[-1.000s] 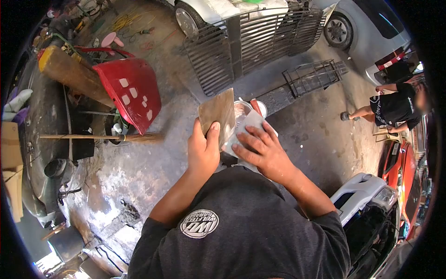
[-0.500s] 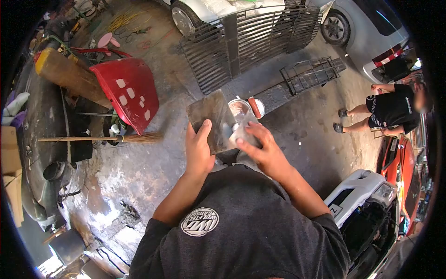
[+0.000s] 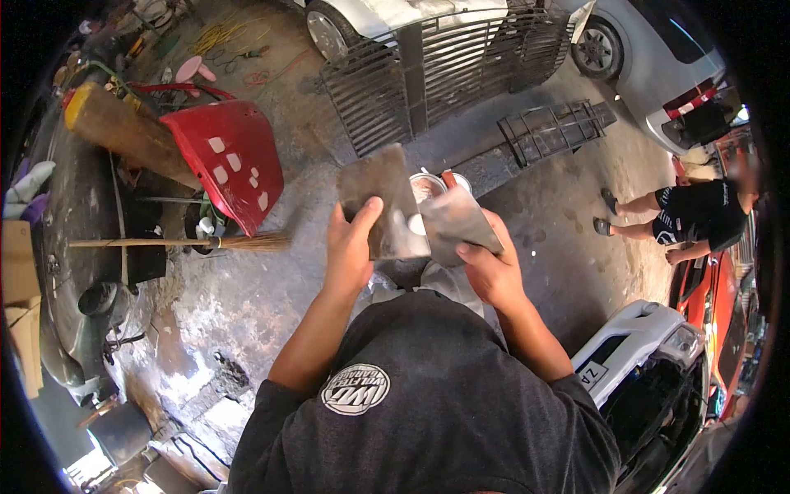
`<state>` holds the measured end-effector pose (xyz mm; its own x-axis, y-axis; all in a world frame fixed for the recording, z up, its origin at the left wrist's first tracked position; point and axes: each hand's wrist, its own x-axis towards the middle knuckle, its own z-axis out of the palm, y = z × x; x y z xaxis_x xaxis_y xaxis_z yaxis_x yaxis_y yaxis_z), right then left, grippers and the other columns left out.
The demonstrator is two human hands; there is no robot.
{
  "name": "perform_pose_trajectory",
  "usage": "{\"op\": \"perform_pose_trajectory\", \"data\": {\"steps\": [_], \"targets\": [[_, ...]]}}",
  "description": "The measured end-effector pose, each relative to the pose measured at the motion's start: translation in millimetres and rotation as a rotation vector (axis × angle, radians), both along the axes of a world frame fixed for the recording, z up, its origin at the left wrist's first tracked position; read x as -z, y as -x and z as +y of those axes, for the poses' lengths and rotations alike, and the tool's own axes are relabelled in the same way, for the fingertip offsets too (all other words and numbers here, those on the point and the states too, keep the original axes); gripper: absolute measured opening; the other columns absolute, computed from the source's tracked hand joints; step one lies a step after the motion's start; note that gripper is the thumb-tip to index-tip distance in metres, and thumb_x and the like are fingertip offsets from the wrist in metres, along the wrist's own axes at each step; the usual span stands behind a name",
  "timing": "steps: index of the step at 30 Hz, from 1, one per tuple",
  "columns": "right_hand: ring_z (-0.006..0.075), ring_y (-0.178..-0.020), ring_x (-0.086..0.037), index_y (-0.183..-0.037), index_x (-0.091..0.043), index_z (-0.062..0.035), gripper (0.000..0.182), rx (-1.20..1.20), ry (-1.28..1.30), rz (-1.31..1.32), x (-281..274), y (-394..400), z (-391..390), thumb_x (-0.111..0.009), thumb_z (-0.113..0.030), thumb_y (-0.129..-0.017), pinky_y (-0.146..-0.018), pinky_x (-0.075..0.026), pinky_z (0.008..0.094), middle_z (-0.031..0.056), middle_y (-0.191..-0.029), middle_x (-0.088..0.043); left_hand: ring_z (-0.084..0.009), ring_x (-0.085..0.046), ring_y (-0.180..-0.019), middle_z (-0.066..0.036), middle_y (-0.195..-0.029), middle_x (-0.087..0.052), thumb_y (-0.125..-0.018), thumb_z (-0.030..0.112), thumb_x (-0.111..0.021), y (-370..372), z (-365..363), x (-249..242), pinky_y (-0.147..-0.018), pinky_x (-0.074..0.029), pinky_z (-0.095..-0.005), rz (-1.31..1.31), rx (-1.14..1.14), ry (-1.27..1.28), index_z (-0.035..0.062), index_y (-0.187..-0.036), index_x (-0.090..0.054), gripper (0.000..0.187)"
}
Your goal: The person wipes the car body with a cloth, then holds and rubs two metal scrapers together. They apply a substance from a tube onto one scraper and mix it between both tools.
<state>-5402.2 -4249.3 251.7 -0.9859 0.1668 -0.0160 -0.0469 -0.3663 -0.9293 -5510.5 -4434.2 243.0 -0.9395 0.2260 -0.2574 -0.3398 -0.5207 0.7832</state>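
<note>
My left hand (image 3: 352,239) grips a dark, smudged flat plate (image 3: 370,198) by its lower left side, thumb on top. A thinner grey sheet (image 3: 465,222) is in my right hand (image 3: 496,267), pinched at its lower right edge. The two pieces are held side by side, with a small white patch (image 3: 417,225) between them at the plate's right edge. Just beyond my hands stand open round tins, one holding pale material (image 3: 425,188), with a reddish-brown strip (image 3: 448,179) across the rims. The sheet partly hides them.
A red panel with pale patches (image 3: 234,165) and a broom (image 3: 239,241) lie to the left. Ahead is a large slatted grille (image 3: 461,66), with a dark metal frame (image 3: 555,132) nearby. Another person (image 3: 691,212) stands at the right, near a white bumper (image 3: 634,337).
The sheet in my right hand has turned and now shows its broad face, with that hand lower and further right. The other person has shifted and lowered an arm.
</note>
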Motion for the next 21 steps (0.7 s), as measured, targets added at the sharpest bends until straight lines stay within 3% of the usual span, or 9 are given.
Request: {"op": "perform_pose_trajectory", "data": {"steps": [3, 6, 7, 11, 15, 21], "targets": [[0.0210, -0.124, -0.051, -0.135, -0.049, -0.0030, 0.047, 0.021, -0.020, 0.093, -5, -18, 15, -0.053, 0.008, -0.089, -0.103, -0.040, 0.0350, 0.0114, -0.131, -0.056, -0.0198, -0.063, -0.106, -0.010, -0.119, -0.062, -0.095, 0.011, -0.062, 7, -6, 3, -0.090, -0.053, -0.0351, 0.014, -0.035, 0.012, 0.0005, -0.127, -0.051, 0.036], [0.0284, -0.126, -0.051, -0.136, -0.048, -0.0027, 0.051, 0.153, -0.543, 0.277, -8, -17, 16, -0.052, 0.011, -0.087, -0.105, -0.040, 0.0388, 0.0175, -0.135, -0.053, -0.0198, -0.063, -0.105, -0.009, -0.117, -0.062, -0.096, 0.012, -0.061, -1, 2, 2, -0.089, -0.053, -0.0350, -0.015, 0.011, -0.053, 0.0015, -0.127, -0.052, 0.034], [0.0339, -0.128, -0.051, -0.138, -0.048, -0.0050, 0.058, 0.121, -0.831, 0.373, -15, -13, 18, -0.053, 0.014, -0.084, -0.107, -0.039, 0.0402, 0.0217, -0.138, -0.050, -0.0194, -0.064, -0.104, -0.009, -0.116, -0.063, -0.097, 0.013, -0.060, -5, 9, 1, -0.089, -0.053, -0.0349, -0.027, 0.025, -0.090, 0.0018, -0.126, -0.053, 0.032], [0.0393, -0.126, -0.052, -0.139, -0.050, -0.0097, 0.072, 0.055, -1.018, 0.513, -19, -7, -4, -0.060, 0.018, -0.073, -0.104, -0.044, 0.0462, 0.0196, -0.134, -0.051, -0.0220, -0.062, -0.109, -0.011, -0.123, -0.060, -0.099, 0.012, -0.055, -18, 28, -7, -0.092, -0.053, -0.0373, -0.055, 0.066, -0.241, 0.0028, -0.133, -0.047, 0.036], [0.0404, -0.125, -0.051, -0.136, -0.054, -0.0168, 0.074, 0.049, -1.193, 0.455, 16, -8, 3, -0.066, 0.014, -0.070, -0.102, -0.045, 0.0476, 0.0163, -0.132, -0.050, -0.0225, -0.061, -0.111, -0.011, -0.125, -0.059, -0.098, 0.011, -0.056, -25, 32, 3, -0.094, -0.052, -0.0372, -0.014, 0.036, -0.198, 0.0027, -0.134, -0.046, 0.038], [0.0376, -0.124, -0.051, -0.134, -0.057, -0.0164, 0.070, -0.100, -1.341, 0.210, 44, -28, 37, -0.061, 0.016, -0.072, -0.105, -0.044, 0.0433, 0.0171, -0.132, -0.050, -0.0219, -0.060, -0.113, -0.010, -0.124, -0.059, -0.097, 0.010, -0.058, -24, 20, -10, -0.096, -0.050, -0.0367, -0.027, -0.045, -0.161, 0.0028, -0.133, -0.047, 0.038]]}}
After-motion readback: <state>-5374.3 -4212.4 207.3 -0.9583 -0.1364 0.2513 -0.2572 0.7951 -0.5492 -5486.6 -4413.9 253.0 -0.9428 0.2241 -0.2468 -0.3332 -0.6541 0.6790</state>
